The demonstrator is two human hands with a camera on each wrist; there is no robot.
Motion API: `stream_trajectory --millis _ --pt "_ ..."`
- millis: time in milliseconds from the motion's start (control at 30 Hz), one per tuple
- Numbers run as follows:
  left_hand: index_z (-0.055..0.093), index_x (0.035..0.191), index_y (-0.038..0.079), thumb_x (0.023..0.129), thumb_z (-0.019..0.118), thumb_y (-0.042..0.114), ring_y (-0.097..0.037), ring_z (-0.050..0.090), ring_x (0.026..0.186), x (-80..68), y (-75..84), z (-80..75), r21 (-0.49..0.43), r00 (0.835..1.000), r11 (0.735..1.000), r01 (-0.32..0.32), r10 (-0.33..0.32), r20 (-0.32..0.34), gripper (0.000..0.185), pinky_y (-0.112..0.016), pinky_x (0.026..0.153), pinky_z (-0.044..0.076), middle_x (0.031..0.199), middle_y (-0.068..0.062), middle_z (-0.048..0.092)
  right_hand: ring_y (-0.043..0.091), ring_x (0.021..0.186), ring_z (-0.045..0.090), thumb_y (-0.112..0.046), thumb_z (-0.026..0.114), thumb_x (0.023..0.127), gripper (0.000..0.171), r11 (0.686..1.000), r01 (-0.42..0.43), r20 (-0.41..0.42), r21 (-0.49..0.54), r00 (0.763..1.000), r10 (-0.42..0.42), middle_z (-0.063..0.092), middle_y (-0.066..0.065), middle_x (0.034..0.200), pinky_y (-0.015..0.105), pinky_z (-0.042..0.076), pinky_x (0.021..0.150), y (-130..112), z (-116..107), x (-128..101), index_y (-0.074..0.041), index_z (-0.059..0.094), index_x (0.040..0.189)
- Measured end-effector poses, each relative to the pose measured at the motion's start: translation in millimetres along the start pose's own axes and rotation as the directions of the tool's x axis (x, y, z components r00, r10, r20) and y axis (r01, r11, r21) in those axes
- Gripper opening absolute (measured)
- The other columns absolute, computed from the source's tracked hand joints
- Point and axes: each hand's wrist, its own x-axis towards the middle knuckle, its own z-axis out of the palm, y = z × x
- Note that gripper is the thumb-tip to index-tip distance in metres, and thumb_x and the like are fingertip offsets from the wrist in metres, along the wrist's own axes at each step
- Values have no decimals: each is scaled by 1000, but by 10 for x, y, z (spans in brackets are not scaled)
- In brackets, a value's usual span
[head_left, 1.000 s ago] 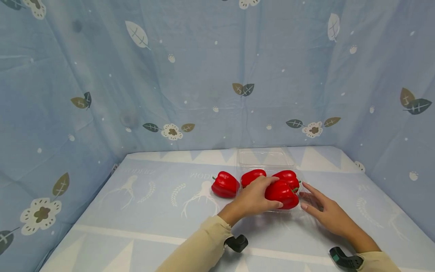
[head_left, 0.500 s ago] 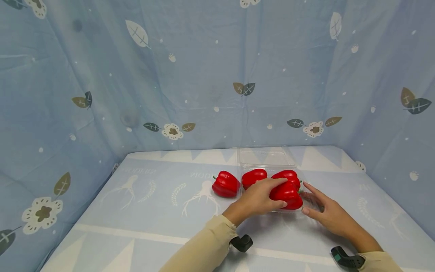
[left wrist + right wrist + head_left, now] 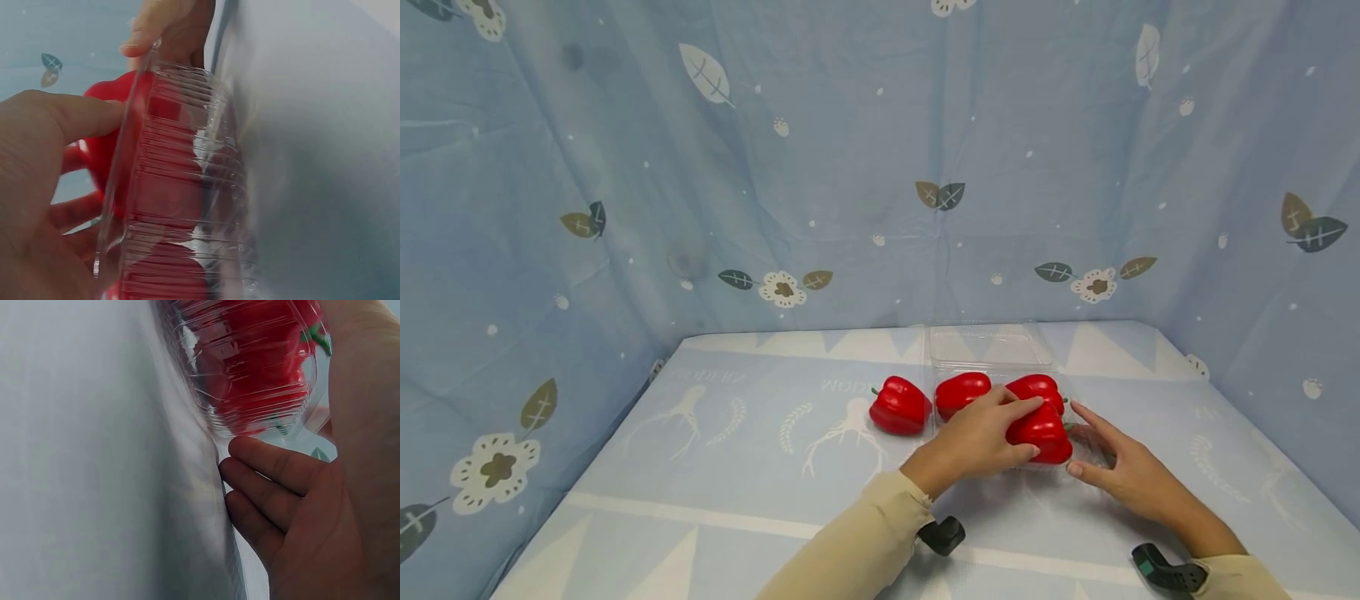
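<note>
Left hand (image 3: 977,440): thumb and fingers curled around the front bell pepper (image 3: 1043,437), inside the clear clamshell (image 3: 990,347), probably keeping it from rolling.
Right hand (image 3: 1131,473): fingers relaxed, gripping nothing, beside the clamshell's end, seemingly as a brace.
Outside pepper (image 3: 899,407): left of the clamshell.

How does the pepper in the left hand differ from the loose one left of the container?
The held pepper is gripped by the left hand; the loose pepper has no hand on it. The held pepper is at least partly inside the clear container; the loose pepper lies outside, on the table. In the head view, the held pepper's stem end points right, the loose pepper's left. Both are glossy red with green stems.
</note>
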Motion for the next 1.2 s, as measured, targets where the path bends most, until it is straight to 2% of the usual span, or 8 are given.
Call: stream_trajectory --millis 133,233,500,700,867,1033,1200 --pt "39 144 38 77 75 44 -10 51 113 -4 -28 42 37 1000 999 -1 0 25 77 -32 86 51 131 6 51 46 125 44 -45 68 85 87 1000 0 11 5 1000 0 50 23 135 69 36 91 -7 10 -2 -21 19 153" --pt "39 145 37 78 75 44 -10 51 113 -6 -32 52 42 1000 999 -5 4 17 76 -32 87 51 131 6 51 45 125 44 -46 67 85 87 1000 1 15 -6 1000 -1 50 22 135 69 36 91 -21 4 2 -21 19 153" --pt "40 143 40 78 75 47 -9 52 111 63 63 14 87 1000 996 0 -3 27 74 -32 88 51 128 6 52 46 126 43 -49 68 83 90 1000 -20 15 -10 1000 20 48 23 137 68 37 91 -50 -28 8 -21 19 153" --pt "37 143 41 77 74 47 -8 52 110 86 95 4 63 997 998 16 -20 69 76 -32 90 50 124 6 51 46 126 43 -48 68 83 90 1000 -17 17 -9 1000 17 48 23 137 67 37 92 -49 -39 5 -20 18 153" --pt "34 146 40 84 68 46 -6 50 109 78 85 15 13 993 1000 16 -18 112 71 -28 86 51 124 7 48 46 126 43 -49 67 83 90 999 -22 18 -31 1000 22 47 24 137 68 36 92 -42 -48 2 -20 18 153" --pt "34 146 37 88 65 42 -5 49 107 87 94 48 -9 994 1000 3 -2 111 65 -25 86 50 124 6 46 46 126 42 -48 68 84 90 1000 -20 14 -23 1000 20 48 24 137 68 34 93 -29 -47 -1 -19 18 153" --pt "38 144 37 87 66 41 -4 50 103 96 106 70 8 996 1000 -2 1 90 64 -25 87 49 120 6 48 45 126 42 -46 68 84 89 1000 -6 12 -5 1000 6 49 23 137 69 33 94 -16 -36 -3 -20 18 153"
